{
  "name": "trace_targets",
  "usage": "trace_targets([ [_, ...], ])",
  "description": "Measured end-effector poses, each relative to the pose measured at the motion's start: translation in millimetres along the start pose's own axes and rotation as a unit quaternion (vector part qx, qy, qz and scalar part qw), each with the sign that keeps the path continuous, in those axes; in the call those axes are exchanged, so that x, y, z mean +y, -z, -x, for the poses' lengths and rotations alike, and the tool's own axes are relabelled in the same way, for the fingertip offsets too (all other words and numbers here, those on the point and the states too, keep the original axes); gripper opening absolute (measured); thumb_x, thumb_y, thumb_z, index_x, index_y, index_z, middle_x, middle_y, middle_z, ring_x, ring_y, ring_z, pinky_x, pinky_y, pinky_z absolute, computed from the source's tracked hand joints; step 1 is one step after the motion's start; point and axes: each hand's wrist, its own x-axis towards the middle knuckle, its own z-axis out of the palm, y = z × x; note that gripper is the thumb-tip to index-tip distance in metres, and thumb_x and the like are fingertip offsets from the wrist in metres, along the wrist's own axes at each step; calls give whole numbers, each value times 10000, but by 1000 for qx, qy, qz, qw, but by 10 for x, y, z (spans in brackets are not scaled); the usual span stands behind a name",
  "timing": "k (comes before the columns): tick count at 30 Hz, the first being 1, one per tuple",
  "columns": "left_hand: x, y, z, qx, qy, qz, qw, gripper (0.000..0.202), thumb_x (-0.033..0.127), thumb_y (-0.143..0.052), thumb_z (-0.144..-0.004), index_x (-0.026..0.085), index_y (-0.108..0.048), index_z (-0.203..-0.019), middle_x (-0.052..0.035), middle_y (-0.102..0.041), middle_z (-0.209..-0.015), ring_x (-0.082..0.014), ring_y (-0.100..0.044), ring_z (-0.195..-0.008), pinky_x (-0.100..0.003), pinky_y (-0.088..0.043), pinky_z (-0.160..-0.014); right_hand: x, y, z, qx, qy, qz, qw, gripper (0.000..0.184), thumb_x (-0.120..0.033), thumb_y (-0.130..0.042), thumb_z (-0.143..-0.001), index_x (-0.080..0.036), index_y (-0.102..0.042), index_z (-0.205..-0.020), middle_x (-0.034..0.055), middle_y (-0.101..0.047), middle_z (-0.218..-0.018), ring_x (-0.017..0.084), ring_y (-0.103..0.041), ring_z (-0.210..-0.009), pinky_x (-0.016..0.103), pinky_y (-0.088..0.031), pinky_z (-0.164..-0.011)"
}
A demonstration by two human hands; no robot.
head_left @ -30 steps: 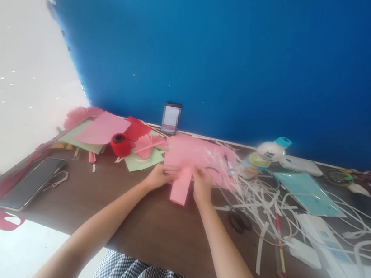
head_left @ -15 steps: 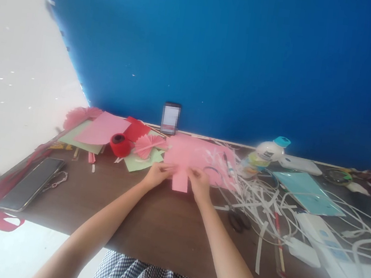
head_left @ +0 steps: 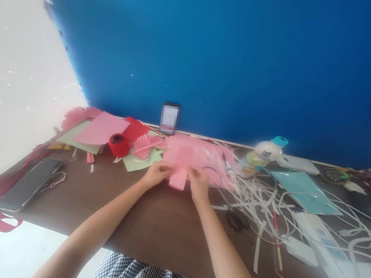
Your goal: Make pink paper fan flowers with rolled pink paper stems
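Note:
A narrow pink paper strip (head_left: 180,170) lies lengthwise on the brown table (head_left: 148,216), over the near edge of a larger pink sheet (head_left: 200,155). My left hand (head_left: 155,174) pinches the strip's left side, fingers closed. My right hand (head_left: 198,184) pinches its right side the same way. A short end of the strip sticks out toward me between the two hands; the far part lies flat on the sheet.
A pink paper fan (head_left: 148,143), red thread spool (head_left: 118,144), green and pink sheets sit to the left. A phone (head_left: 169,118) leans on the blue wall; another phone (head_left: 28,183) lies flat far left. Scissors (head_left: 236,220), white paper strips (head_left: 259,199), a glue bottle (head_left: 266,150) lie right.
The strip's near end has been drawn away from me, so less of it shows between my hands. Both hands shifted slightly toward the wall, still pinching it.

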Motion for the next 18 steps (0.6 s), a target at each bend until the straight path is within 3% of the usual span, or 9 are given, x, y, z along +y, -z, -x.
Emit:
trace_targets([
  [8,0,-6,10,-11,-10,-38,999,211,306,-671,-601,128,-691,-711,-86,-680,-790,-185,-619,-721,-297,-510,-658,76,21,-30,39,15,-11,999,247,-393,-604,-646,-156,-609,-715,23,-608,-668,148,-554,-638,270,-451,-589],
  [14,-11,8,-1,-40,-13,-52,998,212,299,-657,-624,120,-687,-733,-85,-671,-762,-146,-592,-623,-267,-491,-592,64,25,-33,61,8,-30,998,230,-373,-620,-637,-155,-607,-710,27,-600,-677,150,-545,-649,272,-450,-600],
  [18,-4,8,4,-54,-23,-50,997,238,296,-671,-622,115,-677,-777,-92,-668,-815,-158,-605,-692,-279,-490,-662,45,29,-28,65,8,-30,997,241,-378,-627,-626,-150,-610,-702,26,-601,-666,148,-541,-642,277,-445,-605],
])
